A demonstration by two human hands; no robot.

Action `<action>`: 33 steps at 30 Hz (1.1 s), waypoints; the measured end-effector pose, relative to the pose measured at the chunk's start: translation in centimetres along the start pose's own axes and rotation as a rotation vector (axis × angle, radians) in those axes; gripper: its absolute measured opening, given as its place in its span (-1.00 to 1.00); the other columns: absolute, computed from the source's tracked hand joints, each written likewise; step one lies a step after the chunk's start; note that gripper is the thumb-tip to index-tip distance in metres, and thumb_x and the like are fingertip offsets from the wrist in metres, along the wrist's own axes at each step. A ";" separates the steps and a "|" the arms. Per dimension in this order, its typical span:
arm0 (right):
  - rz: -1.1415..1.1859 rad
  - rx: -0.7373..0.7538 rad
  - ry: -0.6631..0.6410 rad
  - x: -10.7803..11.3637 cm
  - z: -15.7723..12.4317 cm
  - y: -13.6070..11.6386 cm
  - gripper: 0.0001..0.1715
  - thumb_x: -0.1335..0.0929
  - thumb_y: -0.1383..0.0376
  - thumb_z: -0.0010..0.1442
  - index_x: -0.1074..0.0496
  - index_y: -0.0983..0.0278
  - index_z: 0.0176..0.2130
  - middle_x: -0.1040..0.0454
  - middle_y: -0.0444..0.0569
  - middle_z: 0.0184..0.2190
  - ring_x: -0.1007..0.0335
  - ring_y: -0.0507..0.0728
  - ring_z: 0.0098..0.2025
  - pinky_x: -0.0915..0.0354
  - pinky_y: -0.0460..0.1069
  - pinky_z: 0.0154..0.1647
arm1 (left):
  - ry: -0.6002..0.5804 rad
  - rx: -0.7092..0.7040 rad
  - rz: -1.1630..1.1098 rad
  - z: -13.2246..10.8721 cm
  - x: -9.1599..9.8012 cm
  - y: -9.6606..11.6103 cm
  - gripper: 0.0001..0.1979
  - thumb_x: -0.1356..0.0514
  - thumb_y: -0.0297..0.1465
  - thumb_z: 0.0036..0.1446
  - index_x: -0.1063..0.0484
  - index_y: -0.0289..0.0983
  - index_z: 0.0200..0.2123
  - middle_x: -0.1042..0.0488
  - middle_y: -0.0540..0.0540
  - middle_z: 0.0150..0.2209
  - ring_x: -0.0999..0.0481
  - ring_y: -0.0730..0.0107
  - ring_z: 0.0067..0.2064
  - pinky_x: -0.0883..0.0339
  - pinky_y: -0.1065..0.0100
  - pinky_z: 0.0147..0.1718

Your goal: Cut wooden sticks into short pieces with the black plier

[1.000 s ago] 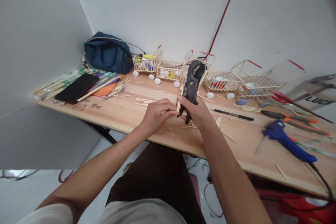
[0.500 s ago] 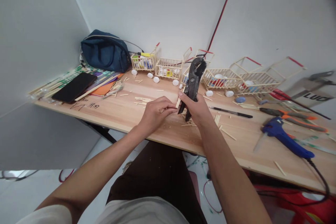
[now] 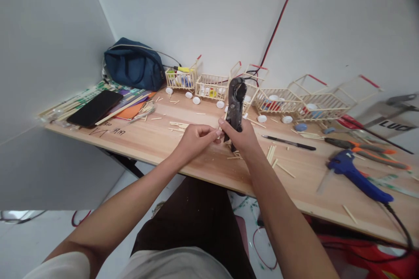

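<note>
My right hand (image 3: 240,136) is wrapped round a black cutting tool (image 3: 235,102), its round head up and its handles pointing down. Between the thumb and the tool a thin wooden stick (image 3: 225,115) partly shows. Touching the right fingertips, my left hand (image 3: 198,139) is closed in a pinch near the stick's lower end; the fingers hide most of what lies between them. Short cut sticks (image 3: 178,125) lie to the left of the hands, and more pieces (image 3: 271,152) lie to the right.
Small wooden carts (image 3: 212,87) with white wheels line the wall. A blue bag (image 3: 134,65) and phone (image 3: 94,108) are at left. A pen (image 3: 288,142), orange-handled pliers (image 3: 376,154) and a blue glue gun (image 3: 360,178) lie right. The table's front edge (image 3: 209,178) is near my lap.
The black tool has turned more upright and sits slightly lower. My left thumb and fingers have closed in nearer my right fingertips. The view has shifted slightly.
</note>
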State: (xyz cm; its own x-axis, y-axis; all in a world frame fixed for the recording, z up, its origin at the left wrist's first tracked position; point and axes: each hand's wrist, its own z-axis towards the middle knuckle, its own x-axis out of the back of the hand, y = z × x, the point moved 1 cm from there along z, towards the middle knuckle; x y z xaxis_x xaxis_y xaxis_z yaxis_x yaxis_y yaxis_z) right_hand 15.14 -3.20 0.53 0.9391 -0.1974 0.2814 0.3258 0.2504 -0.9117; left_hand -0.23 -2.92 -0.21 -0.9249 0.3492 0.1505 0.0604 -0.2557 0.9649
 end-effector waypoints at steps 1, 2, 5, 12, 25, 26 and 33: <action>-0.021 0.013 -0.003 0.0 0.0 0.0 -0.62 -0.39 0.02 0.06 -0.28 0.24 -0.51 -0.33 -0.16 -0.60 -0.26 0.03 -0.52 -0.20 -0.08 -0.51 | -0.011 0.025 -0.032 0.1 0.0 -0.1 -0.61 -0.25 -0.10 0.05 -0.55 -0.35 -0.48 -0.59 -0.11 -0.43 -0.54 0.33 -0.34 -0.37 0.35 -0.24; -0.037 0.025 -0.009 0.0 0.0 0.0 -0.62 -0.38 0.03 0.07 -0.28 0.24 -0.52 -0.33 -0.16 -0.59 -0.25 0.03 -0.51 -0.19 -0.07 -0.50 | -0.026 0.048 -0.063 0.1 0.0 -0.1 -0.61 -0.27 -0.09 0.03 -0.54 -0.35 -0.49 -0.59 -0.12 -0.44 -0.54 0.33 -0.35 -0.37 0.35 -0.23; -0.050 0.038 -0.040 -0.1 0.1 0.1 -0.65 -0.36 0.04 0.09 -0.28 0.23 -0.49 -0.35 -0.15 -0.59 -0.26 0.04 -0.50 -0.19 -0.06 -0.48 | -0.082 0.111 -0.142 0.3 0.0 -0.1 -0.61 -0.29 -0.09 0.00 -0.55 -0.36 -0.48 -0.59 -0.13 -0.46 -0.53 0.36 -0.38 -0.35 0.37 -0.27; -0.062 0.063 -0.031 -0.2 0.1 0.2 -0.66 -0.36 0.06 0.09 -0.27 0.23 -0.50 -0.30 -0.18 -0.58 -0.19 0.02 -0.51 -0.16 -0.07 -0.46 | -0.133 0.148 -0.210 0.5 -0.1 0.1 -0.61 -0.32 -0.10 -0.02 -0.54 -0.37 -0.50 -0.58 -0.15 -0.49 -0.47 0.46 -0.48 -0.26 0.44 -0.43; 0.026 0.045 -0.010 -1.0 -0.6 -0.5 -0.60 -0.35 -0.01 0.13 -0.33 0.26 -0.45 -0.33 -0.15 -0.55 -0.26 0.03 -0.47 -0.21 -0.06 -0.43 | -0.035 -0.050 -0.012 -0.4 0.3 1.6 -0.67 -0.20 -0.27 0.13 -0.42 -0.34 -0.61 -0.44 -0.02 -0.61 -0.39 0.51 -0.52 -0.24 0.48 -0.43; 0.032 0.035 -0.022 -1.0 -0.6 -0.6 -0.59 -0.35 -0.02 0.13 -0.33 0.26 -0.45 -0.33 -0.15 -0.56 -0.26 0.02 -0.48 -0.22 -0.06 -0.44 | -0.035 -0.052 0.002 -0.5 0.4 1.6 -0.67 -0.19 -0.29 0.13 -0.41 -0.34 -0.61 -0.44 -0.01 -0.62 -0.38 0.52 -0.52 -0.23 0.49 -0.44; 0.030 0.032 -0.101 -0.1 -0.6 -2.0 -0.55 -0.33 -0.07 0.13 -0.35 0.27 -0.38 -0.38 -0.12 -0.51 -0.33 0.05 -0.45 -0.29 -0.05 -0.40 | 0.019 -0.060 0.167 -1.0 2.2 2.2 -0.69 -0.17 -0.34 0.14 -0.41 -0.35 -0.61 -0.44 -0.01 -0.60 -0.38 0.52 -0.51 -0.17 0.50 -0.44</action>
State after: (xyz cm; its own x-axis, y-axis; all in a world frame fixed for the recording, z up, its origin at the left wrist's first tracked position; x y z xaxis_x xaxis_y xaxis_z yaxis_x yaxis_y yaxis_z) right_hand 14.37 -4.26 2.14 0.9541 -0.0937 0.2846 0.2996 0.2851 -0.9105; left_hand -2.49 -3.65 2.04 -0.9106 0.2806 0.3034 0.1922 -0.3623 0.9120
